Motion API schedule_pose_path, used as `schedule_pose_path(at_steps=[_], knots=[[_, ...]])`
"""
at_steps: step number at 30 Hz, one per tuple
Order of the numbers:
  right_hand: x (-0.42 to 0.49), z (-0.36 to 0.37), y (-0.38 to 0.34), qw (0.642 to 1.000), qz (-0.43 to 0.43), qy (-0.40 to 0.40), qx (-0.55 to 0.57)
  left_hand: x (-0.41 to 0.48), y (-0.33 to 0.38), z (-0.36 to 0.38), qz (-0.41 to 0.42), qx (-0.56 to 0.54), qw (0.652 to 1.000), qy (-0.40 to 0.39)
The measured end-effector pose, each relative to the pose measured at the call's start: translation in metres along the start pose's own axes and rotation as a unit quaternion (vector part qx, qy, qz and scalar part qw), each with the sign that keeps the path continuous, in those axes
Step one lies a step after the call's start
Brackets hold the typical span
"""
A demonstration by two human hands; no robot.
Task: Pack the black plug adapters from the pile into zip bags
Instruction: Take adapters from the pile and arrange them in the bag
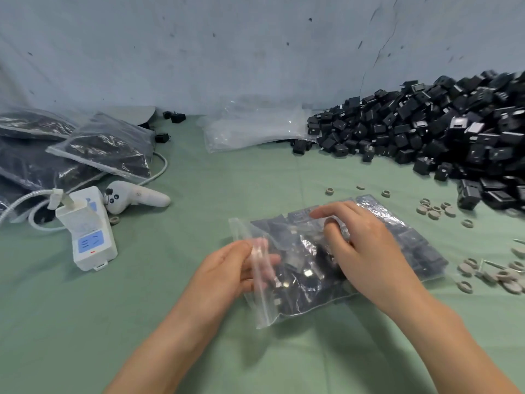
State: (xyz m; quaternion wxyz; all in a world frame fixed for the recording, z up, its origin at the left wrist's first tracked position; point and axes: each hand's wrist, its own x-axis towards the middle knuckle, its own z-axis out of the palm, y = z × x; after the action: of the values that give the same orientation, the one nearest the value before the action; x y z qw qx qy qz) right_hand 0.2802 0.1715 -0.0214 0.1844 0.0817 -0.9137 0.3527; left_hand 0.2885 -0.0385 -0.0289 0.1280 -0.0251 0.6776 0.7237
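A clear zip bag [409,245] filled with black plug adapters lies flat on the green cloth in front of me. My left hand [230,268] pinches the bag's open zip edge at its left end, with fingers behind the plastic. My right hand [366,251] rests on top of the bag with its fingers spread and pressing down on the adapters. A large pile of loose black plug adapters [443,129] lies at the back right. A stack of empty clear zip bags [255,129] lies left of the pile.
Several filled zip bags [93,149] are heaped at the left. In front of them lie a white power strip [91,237] with a cable and a white hand controller [136,196]. Small grey rings [434,207] are scattered at the right. A pale wall stands behind.
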Motion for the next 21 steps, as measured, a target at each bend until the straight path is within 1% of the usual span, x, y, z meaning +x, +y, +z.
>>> schedule_pose_path(at_steps=[2,5,7,10,13,17,21], knots=[[0.0,0.0,-0.001,1.0,0.002,-0.002,-0.003,-0.003,-0.002,-0.003,-0.008,0.049,0.998,-0.025],[-0.001,0.0,-0.001,1.0,0.001,0.003,-0.007,-0.008,-0.005,-0.019,0.027,0.178,0.983,-0.02],[-0.002,0.0,0.0,1.0,0.0,0.009,-0.006,-0.014,-0.005,-0.031,0.05,0.212,0.975,-0.035],[-0.003,-0.001,0.006,0.999,0.004,0.033,-0.016,-0.021,-0.009,-0.038,0.095,0.3,0.946,-0.079],[-0.004,-0.001,0.011,0.997,0.004,0.068,-0.042,-0.025,-0.015,-0.033,0.131,0.338,0.928,-0.088],[-0.009,0.005,0.017,0.986,-0.004,0.133,-0.099,-0.022,-0.021,-0.025,0.194,0.346,0.916,-0.056],[-0.017,0.014,0.019,0.971,0.045,0.229,-0.046,-0.02,-0.025,-0.023,0.236,0.378,0.894,-0.055]])
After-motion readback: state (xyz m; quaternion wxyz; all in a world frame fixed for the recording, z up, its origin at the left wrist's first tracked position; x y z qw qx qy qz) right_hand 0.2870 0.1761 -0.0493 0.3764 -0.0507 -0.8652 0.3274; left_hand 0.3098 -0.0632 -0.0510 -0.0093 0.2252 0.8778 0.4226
